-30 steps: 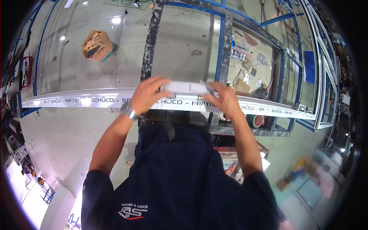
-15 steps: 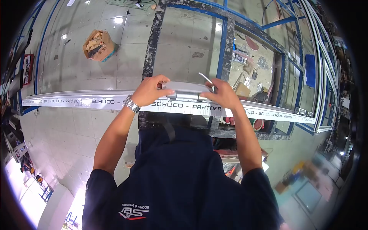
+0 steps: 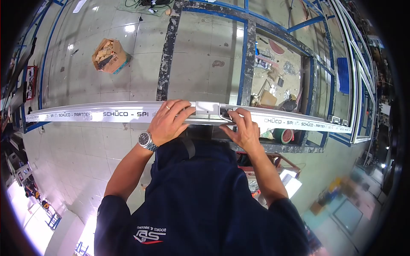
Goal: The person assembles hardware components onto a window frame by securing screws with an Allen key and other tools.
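A long aluminium profile with printed white protective film lies crosswise in front of me. On its middle sits a silver hinge-like metal fitting, its flat plate facing up. My left hand is closed over the profile, with the fingertips against the fitting's left end and the thumb on the near side. At the fitting's right end, my right hand pinches a bent metal hex key. The key's short end meets the fitting; its exact seat is hidden.
Black-and-blue steel supports stand beneath and beyond the profile. A cardboard box of scraps is on the tiled floor at the far left. Debris and a roll of tape lie to the right. Tall frames lean at the right.
The fitting has turned from standing up between both hands to lying flat on the profile. My left hand now lies over the profile, and my right hand has brought the hex key down to the fitting.
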Tool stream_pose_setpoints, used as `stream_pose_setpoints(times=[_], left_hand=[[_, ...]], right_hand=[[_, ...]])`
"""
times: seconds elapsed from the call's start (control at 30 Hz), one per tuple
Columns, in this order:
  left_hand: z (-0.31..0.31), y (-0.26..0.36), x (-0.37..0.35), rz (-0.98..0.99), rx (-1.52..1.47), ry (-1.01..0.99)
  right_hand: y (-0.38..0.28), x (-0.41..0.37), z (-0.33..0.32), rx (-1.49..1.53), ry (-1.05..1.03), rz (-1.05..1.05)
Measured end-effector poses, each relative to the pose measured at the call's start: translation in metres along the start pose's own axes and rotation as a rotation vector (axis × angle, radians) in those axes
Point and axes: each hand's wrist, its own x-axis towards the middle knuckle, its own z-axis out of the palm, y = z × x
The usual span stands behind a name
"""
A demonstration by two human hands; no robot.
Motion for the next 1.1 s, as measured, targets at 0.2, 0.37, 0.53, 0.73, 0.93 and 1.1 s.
stream_pose_setpoints(times=[0.2, 0.37, 0.53, 0.73, 0.93, 1.1], left_hand=[[-0.003, 0.003, -0.001, 0.008, 0.020, 0.017], [0.000, 0.009, -0.010, 0.023, 0.038, -0.003], [0.016, 0.006, -0.023, 0.072, 0.128, 0.069], [0.018, -0.003, -0.031, -0.034, 0.081, 0.106], [0.005, -0.017, -0.026, -0.059, -0.094, 0.041], [-0.001, -0.027, -0.012, -0.385, -0.414, -0.063]], right_hand=[[0.002, -0.011, 0.006, 0.093, 0.019, 0.149], [0.002, -0.021, 0.002, 0.109, 0.049, 0.054], [0.002, -0.036, 0.024, 0.066, 0.137, 0.053], [0.004, -0.039, 0.031, -0.003, 0.208, 0.096], [0.020, -0.032, 0.022, 0.269, 0.133, 0.182], [0.035, -0.005, -0.001, 0.462, -0.085, 0.394]])
